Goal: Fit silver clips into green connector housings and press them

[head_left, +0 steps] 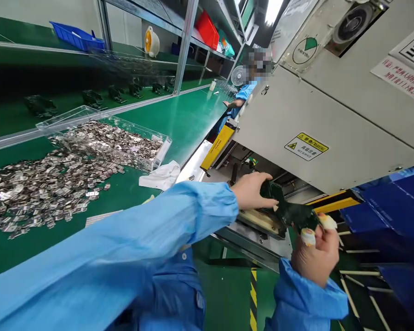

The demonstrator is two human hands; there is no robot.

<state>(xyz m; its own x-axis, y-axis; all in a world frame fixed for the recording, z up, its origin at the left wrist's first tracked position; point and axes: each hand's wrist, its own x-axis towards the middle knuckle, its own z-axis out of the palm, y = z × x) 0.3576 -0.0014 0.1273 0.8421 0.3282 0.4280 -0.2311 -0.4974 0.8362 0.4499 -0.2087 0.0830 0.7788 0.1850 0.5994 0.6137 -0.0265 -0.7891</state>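
Between my two hands is a black plastic part (296,214) of irregular shape, held in front of the machine's opening. My left hand (253,192) grips its upper left end, thumb and fingers closed around it. At its lower right end, my right hand (317,250) pinches it; white wraps cover two of the fingertips. Just under the part lies a pale fixture (258,221) on the machine's bed, partly hidden by the part and my left hand. The grey machine (331,124) with warning labels rises right behind.
Many small metal pieces (55,188) are heaped on the green bench, more in a clear tray (162,154). A white cloth (162,175) lies beside them. Yellow bars (219,143) flank the opening. Several black parts (39,105) line a conveyor. A co-worker's arm (241,96) shows farther back. Blue bins (386,202) stand right.
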